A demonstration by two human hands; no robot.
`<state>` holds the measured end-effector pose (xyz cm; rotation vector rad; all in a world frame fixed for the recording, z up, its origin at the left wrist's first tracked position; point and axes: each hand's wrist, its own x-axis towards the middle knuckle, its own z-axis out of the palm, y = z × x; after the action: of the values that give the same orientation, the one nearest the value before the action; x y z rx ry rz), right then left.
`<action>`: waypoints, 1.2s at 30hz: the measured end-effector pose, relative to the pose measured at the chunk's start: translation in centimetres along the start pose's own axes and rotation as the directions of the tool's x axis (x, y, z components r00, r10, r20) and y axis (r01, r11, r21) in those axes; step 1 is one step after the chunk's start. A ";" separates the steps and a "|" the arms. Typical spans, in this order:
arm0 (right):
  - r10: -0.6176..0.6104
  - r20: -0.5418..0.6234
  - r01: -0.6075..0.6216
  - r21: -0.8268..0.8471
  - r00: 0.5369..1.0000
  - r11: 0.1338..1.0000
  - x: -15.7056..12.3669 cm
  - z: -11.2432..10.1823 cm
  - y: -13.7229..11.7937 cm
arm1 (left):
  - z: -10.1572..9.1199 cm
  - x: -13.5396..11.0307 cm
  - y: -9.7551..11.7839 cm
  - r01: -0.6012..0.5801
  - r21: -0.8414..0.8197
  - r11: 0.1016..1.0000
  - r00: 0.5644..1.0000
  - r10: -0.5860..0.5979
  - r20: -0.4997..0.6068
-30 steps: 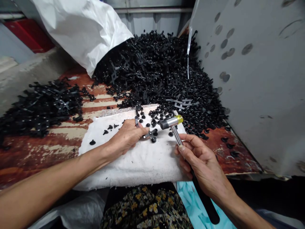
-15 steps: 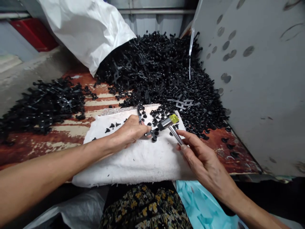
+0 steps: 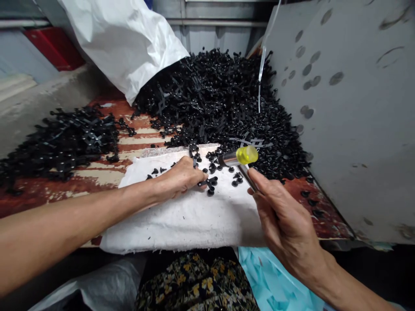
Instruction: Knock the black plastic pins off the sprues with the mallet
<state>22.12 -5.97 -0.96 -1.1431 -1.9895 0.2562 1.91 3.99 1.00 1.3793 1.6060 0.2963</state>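
Note:
My left hand point(image 3: 184, 176) is closed on a black jointed linkage part point(image 3: 210, 185) with round knob ends, low over the white cloth point(image 3: 201, 220). One end of that part sticks up past the knuckles; my fingers hide its middle. In my right hand point(image 3: 285, 211) is a small mallet point(image 3: 231, 159) with a metal head, a yellow face and a dark face. The fingers wrap its metal handle. The mallet head is raised to the right of the linkage part, apart from it. Several loose black knobs point(image 3: 237, 180) lie on the cloth around the hands.
A large heap of black parts point(image 3: 207, 95) fills the back of the worn red table point(image 3: 142, 125). A smaller pile of linkages point(image 3: 71, 142) sits at left. A white sack point(image 3: 129, 39) hangs over the heap's left; a grey panel point(image 3: 340, 129) bounds the right.
My right hand has lifted the mallet up and away from the linkage part, and its yellow face now turns more toward me. My left hand keeps its hold in nearly the same place.

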 end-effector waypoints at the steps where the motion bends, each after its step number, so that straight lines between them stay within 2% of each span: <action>1: -0.006 0.033 0.006 -0.022 0.999 1.000 0.0 0.0 0.0 | 0.0 -0.2 0.1 -0.005 -0.008 1.000 1.000 0.005 -0.005; 4: 0.005 0.098 -0.001 -0.041 0.995 0.999 -0.2 -0.1 -0.2 | 0.1 -0.7 0.4 -0.044 -0.040 0.998 0.999 0.044 -0.006; 7: 0.020 -0.043 -0.021 -0.020 0.999 1.000 -0.2 -0.4 -0.6 | 0.0 -1.0 0.5 -0.069 -0.070 0.995 0.997 0.071 0.033; 8: 0.016 -0.056 -0.018 -0.035 0.998 0.999 -0.2 -0.4 -0.7 | 0.0 -1.1 0.5 -0.072 -0.077 0.994 0.996 0.075 0.040; 9: 0.009 -0.022 -0.011 -0.064 1.000 0.998 -0.1 -0.4 -0.7 | 0.0 -1.2 0.5 -0.073 -0.082 0.994 0.997 0.076 0.033; 12: 0.022 0.176 0.003 -0.136 0.984 0.991 -0.1 -0.3 -0.4 | 0.1 -1.5 0.7 -0.065 -0.079 0.995 0.998 0.066 0.006; 13: 0.048 0.185 -0.024 -0.126 0.982 0.992 -0.1 -0.3 -0.4 | 0.1 -1.7 0.8 -0.063 -0.082 0.995 0.998 0.063 0.003; 15: 0.049 0.061 -0.045 -0.067 0.997 0.997 -0.2 -0.2 -0.4 | 0.2 -1.9 0.9 -0.084 -0.113 0.990 0.996 0.086 0.018; 17: 0.032 0.010 -0.031 -0.080 0.999 0.996 -0.3 0.0 -0.4 | 0.2 -1.9 1.0 -0.103 -0.127 0.987 0.994 0.108 0.034; 20: 0.027 0.179 0.004 -0.172 0.983 0.985 -0.3 0.1 -0.1 | 0.1 -1.5 0.7 -0.075 -0.069 0.995 0.996 0.077 0.039; 21: 0.038 0.189 -0.009 -0.149 0.981 0.989 -0.3 0.1 0.0 | 0.0 -1.3 0.6 -0.060 -0.043 0.997 0.998 0.061 0.032; 24: 0.132 0.032 -0.131 -0.020 0.991 0.991 -0.7 -0.5 0.2 | -0.6 -1.2 0.3 -0.035 -0.061 0.998 0.996 0.040 0.074; 26: 0.241 -0.073 -0.239 0.036 0.968 0.970 -1.3 -0.9 0.5 | -0.9 -1.7 0.4 -0.019 -0.133 0.991 0.987 0.039 0.154; 28: 0.341 -0.100 -0.335 0.074 0.935 0.939 -2.2 -1.2 0.9 | -0.7 -2.3 0.8 -0.032 -0.162 0.986 0.971 0.069 0.227; 32: 0.478 -0.074 -0.460 0.177 0.876 0.870 -3.7 -1.0 1.8 | 0.9 -2.8 1.6 -0.127 -0.124 0.984 0.951 0.156 0.266; 36: 0.595 -0.023 -0.567 0.275 0.803 0.776 -4.2 -0.7 2.3 | 2.7 -1.6 1.5 -0.277 -0.087 0.957 0.898 0.290 0.329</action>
<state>25.20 -8.14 -4.02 -1.5399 -1.4009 0.7345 4.79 2.05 1.43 1.5433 1.1108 0.2426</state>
